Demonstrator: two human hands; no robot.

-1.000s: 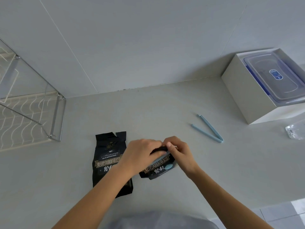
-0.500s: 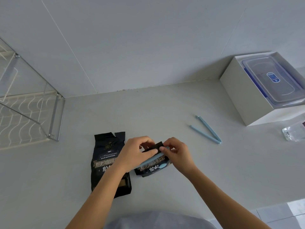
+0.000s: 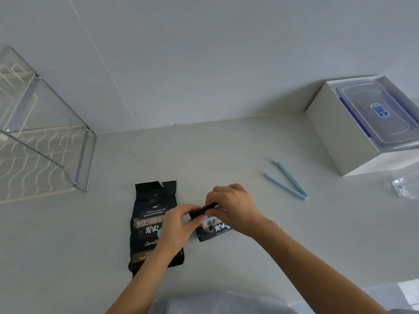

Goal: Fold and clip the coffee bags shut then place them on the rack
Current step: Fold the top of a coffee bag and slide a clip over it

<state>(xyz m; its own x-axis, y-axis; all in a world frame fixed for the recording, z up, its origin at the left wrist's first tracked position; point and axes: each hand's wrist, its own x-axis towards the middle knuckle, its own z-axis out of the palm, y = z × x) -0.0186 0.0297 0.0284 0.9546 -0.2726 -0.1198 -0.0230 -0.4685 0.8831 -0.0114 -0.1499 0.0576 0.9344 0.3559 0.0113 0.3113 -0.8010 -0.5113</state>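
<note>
Two black coffee bags lie on the grey counter. The left bag (image 3: 150,219) is flat with its torn top open. The right bag (image 3: 213,231) has its top folded over, with a light blue clip partly showing across the fold. My left hand (image 3: 179,225) pinches the fold's left end. My right hand (image 3: 233,207) curls over the fold's right end and hides most of the clip. A second light blue clip (image 3: 286,180) lies open in a V to the right. The wire rack (image 3: 45,155) stands at the left.
A white box (image 3: 344,137) holding a clear lidded container (image 3: 381,114) sits at the back right against the wall. A small clear plastic item (image 3: 407,188) lies at the right edge. The counter's front edge runs along the lower right.
Both hands have stayed on the folded bag. The fingers have shifted along the fold, and less of the blue clip shows now. The view has drifted slightly.
</note>
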